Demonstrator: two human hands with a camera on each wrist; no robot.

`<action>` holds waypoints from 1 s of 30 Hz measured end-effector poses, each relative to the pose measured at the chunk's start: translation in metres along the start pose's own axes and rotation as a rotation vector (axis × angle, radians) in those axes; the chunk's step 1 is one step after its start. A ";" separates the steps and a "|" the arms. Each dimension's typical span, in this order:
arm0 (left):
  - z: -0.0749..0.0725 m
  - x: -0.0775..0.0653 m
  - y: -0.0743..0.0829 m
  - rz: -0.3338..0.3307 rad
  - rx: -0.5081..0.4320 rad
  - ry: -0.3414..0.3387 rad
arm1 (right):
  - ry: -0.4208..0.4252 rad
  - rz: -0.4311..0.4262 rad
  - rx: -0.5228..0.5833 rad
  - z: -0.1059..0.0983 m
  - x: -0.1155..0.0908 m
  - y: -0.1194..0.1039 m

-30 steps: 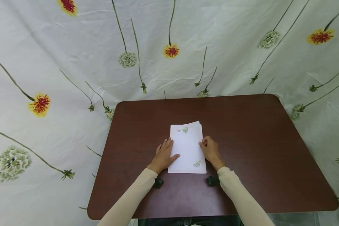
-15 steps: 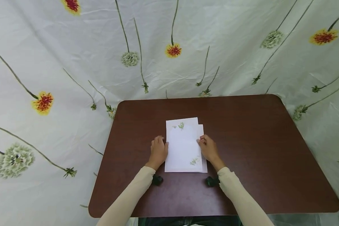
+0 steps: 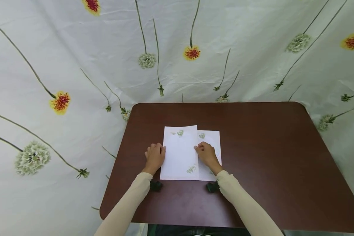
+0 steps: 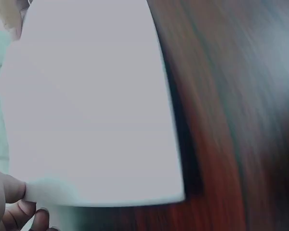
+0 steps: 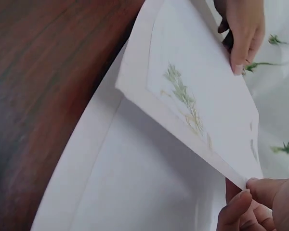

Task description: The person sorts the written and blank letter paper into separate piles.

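A white sheet of paper with small green plant prints is held between both hands over the table. My left hand pinches its left edge; in the left wrist view the thumb lies on that edge. On the opposite edge my right hand has a thumb-and-finger pinch, seen close in the right wrist view, where the sheet slopes up from the one below. A second white sheet, with a similar print, lies underneath on the right, partly covered by the upper sheet and the right hand.
The brown wooden table has rounded corners and extends well to the right of the papers. A white cloth with printed flowers hangs behind and around it. Dark wrist-worn devices show under both wrists.
Both hands have moved left with the upper sheet, uncovering more of the sheet below. The left hand went from lying flat on the paper to pinching its edge. The head view shifted slightly.
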State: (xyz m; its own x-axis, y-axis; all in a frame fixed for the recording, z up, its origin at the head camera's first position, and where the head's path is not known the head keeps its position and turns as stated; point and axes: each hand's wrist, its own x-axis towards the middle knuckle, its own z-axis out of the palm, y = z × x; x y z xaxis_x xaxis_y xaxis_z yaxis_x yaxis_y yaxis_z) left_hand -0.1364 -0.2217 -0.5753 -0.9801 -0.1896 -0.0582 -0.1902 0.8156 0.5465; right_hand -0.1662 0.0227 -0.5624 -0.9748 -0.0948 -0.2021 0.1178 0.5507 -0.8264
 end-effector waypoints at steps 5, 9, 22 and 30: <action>-0.013 0.006 -0.017 -0.019 0.047 0.006 | -0.025 -0.036 -0.099 0.020 0.007 -0.013; -0.018 0.012 -0.032 -0.037 0.082 -0.012 | -0.058 -0.067 -0.174 0.032 0.011 -0.022; -0.028 0.021 -0.054 -0.005 0.233 0.020 | -0.110 -0.149 -0.460 0.060 0.019 -0.038; -0.030 0.021 -0.061 -0.007 0.306 0.005 | -0.038 -0.224 -0.582 0.070 0.018 -0.042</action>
State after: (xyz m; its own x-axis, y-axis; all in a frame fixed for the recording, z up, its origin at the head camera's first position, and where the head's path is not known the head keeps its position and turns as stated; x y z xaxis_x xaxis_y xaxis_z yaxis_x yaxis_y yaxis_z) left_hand -0.1439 -0.2917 -0.5847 -0.9786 -0.1978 -0.0565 -0.2057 0.9409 0.2690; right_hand -0.1758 -0.0602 -0.5681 -0.9552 -0.2838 -0.0841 -0.2219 0.8746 -0.4311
